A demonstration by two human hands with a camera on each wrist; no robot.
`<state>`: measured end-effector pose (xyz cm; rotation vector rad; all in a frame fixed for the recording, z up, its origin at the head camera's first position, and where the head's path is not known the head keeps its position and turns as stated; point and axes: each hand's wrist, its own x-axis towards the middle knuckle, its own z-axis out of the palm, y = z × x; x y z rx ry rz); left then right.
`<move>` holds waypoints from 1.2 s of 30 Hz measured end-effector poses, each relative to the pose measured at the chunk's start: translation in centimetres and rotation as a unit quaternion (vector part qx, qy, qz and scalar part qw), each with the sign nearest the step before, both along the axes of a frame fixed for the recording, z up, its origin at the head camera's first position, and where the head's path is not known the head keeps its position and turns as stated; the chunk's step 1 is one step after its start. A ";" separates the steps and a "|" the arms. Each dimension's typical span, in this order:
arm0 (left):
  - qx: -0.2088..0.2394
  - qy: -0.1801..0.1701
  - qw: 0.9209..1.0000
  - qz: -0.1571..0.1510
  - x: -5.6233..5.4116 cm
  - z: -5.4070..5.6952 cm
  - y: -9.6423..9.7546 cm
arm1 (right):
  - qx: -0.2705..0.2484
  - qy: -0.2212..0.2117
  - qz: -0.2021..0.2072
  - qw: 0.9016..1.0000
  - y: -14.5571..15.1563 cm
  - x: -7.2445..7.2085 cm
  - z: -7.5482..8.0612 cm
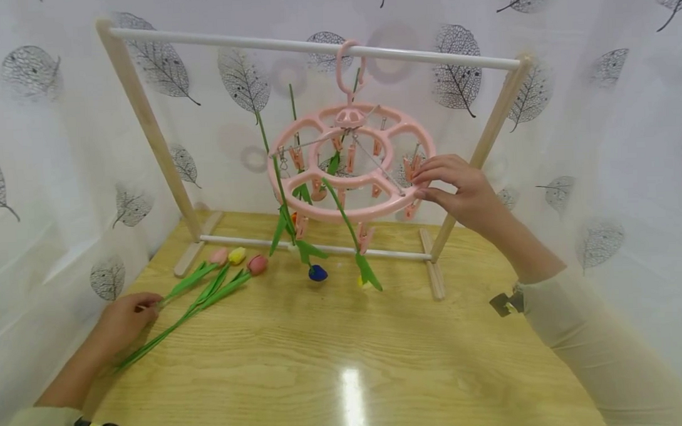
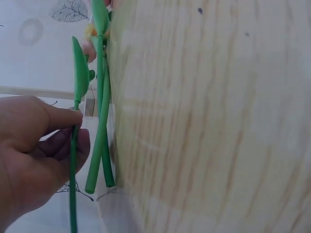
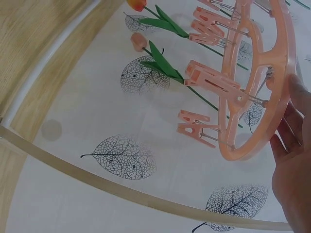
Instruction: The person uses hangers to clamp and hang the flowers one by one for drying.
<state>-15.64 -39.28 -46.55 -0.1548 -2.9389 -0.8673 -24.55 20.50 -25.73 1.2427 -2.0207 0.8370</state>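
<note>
While I follow the work from my distant seat, I judge that the step in hand is taking one more flower for hanging: the fingers of the left hand (image 1: 125, 321) pinch the stem of the pink tulip (image 1: 193, 278), which is at the left side of the bench (image 1: 436, 360), and the right hand (image 1: 458, 187) grasps the rim of the pink hanger (image 1: 377, 210). The next move calls, I think, for bringing this stem up to a free clip, with the ring steadied against swinging. At the left I count three tulips: the pink, one yellow tulip (image 1: 237, 255) and one rose tulip (image 1: 257, 265). Head down from the hanger I distinguish four: a blue tulip (image 1: 317, 273), a second yellow (image 1: 368, 273), an orange-red tulip (image 3: 137, 4) and a pale pink tulip (image 3: 139, 41). There is one hanger on one stand (image 1: 148, 126); its clips overlap, so their number I cannot surely tell.
</note>
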 end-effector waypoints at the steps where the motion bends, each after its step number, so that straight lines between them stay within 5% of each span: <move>1: -0.001 0.004 1.000 0.003 0.0 0.0 0.0 | -0.001 0.000 0.000 1.000 0.0 0.0 0.0; 9: 0.016 0.034 0.998 0.040 0.9 0.8 0.1 | -0.005 -0.002 -0.002 1.000 -0.1 -0.2 -0.3; 14: 0.017 0.048 0.998 0.035 1.4 1.7 0.5 | -0.003 0.003 -0.007 1.000 -0.2 -0.2 -0.3; 25: 0.035 0.041 0.998 -0.027 2.1 2.4 3.8 | 0.000 0.009 -0.003 1.000 -0.4 0.0 -0.1; 36: 0.083 -0.015 0.991 -0.100 2.0 1.9 9.2 | 0.001 -0.002 -0.012 1.000 -0.3 0.2 -0.2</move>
